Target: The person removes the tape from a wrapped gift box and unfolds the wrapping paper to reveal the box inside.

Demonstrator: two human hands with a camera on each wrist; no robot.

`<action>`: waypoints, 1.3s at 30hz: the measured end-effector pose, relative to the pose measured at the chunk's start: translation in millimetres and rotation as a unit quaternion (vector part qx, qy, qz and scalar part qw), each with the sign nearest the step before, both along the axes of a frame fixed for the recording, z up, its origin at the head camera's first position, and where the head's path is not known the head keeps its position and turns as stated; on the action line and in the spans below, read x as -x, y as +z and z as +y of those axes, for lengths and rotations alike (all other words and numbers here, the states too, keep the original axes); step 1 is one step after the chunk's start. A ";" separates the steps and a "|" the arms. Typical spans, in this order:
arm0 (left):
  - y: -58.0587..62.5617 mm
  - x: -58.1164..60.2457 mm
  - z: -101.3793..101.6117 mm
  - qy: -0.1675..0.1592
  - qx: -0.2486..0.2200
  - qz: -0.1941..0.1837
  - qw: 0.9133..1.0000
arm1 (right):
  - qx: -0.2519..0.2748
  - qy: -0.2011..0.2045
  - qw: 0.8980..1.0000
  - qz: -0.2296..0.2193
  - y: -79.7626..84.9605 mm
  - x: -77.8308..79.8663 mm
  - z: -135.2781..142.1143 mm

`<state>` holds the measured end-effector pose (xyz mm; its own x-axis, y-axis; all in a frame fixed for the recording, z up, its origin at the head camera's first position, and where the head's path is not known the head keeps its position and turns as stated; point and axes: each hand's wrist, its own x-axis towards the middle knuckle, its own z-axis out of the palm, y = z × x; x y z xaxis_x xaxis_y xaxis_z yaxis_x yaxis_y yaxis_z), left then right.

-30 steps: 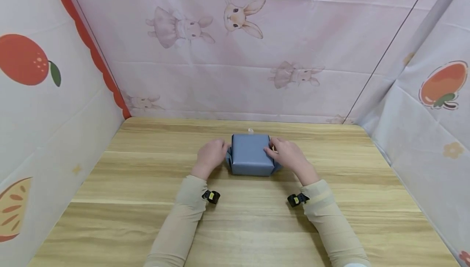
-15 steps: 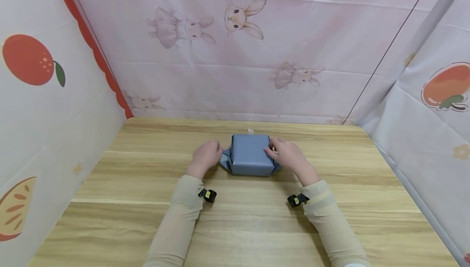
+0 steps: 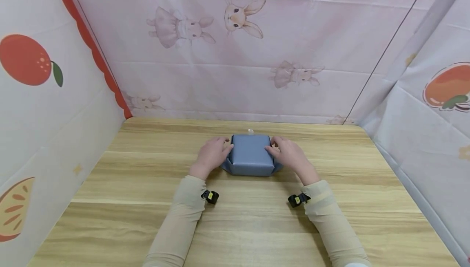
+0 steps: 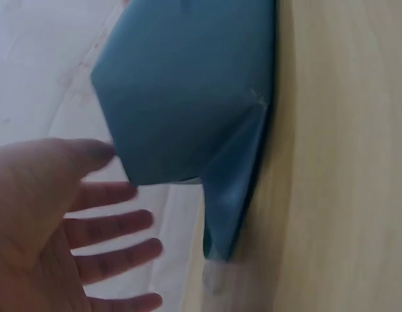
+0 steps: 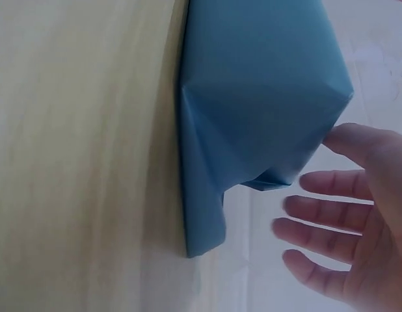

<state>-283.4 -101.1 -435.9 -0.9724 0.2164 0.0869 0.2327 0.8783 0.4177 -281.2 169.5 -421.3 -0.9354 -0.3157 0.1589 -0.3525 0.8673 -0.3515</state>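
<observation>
A box wrapped in blue paper (image 3: 251, 148) lies on the wooden table. At its left end, my left hand (image 3: 211, 155) has its thumb at the upper edge; the fingers extend apart from one another in the left wrist view. My right hand (image 3: 291, 155) mirrors it at the right end, its thumb touching the top edge and its fingers spread and slightly bent. A loose paper flap (image 4: 230, 188) sticks out at the left end, low by the tabletop. Another flap (image 5: 204, 221) juts from the right end. The far side of the box is hidden.
The wooden table (image 3: 249, 222) reaches back to a pink printed cloth (image 3: 220, 87). Just behind the box is a small translucent piece (image 3: 251, 131), perhaps tape. White printed cloths flank the table at left and right.
My left hand moved left off the box's end, uncovering the paper flap, then came back with its thumb at the top edge and fingers opened. The right hand stayed nearly still.
</observation>
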 end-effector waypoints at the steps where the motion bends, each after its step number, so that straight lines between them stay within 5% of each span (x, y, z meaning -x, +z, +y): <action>1: -0.5 0.1 2.2 -0.006 -0.003 0.007 1.000 | 0.009 -0.004 1.000 -0.004 -0.4 0.1 0.6; 6: -3.8 1.2 11.0 -0.017 -0.006 0.030 0.999 | 0.055 -0.006 0.998 -0.037 -5.2 4.2 4.0; 18: -5.3 13.9 17.9 -0.039 -0.041 0.006 0.998 | 0.136 0.058 0.984 -0.103 -13.6 21.8 13.5; 31: 4.4 30.4 7.7 -0.100 -0.094 -0.103 0.985 | 0.143 0.075 0.979 -0.127 -14.5 31.9 14.1; 39: 8.7 47.2 1.7 -0.141 -0.117 -0.137 0.974 | 0.141 0.078 0.977 -0.139 -11.3 38.2 13.1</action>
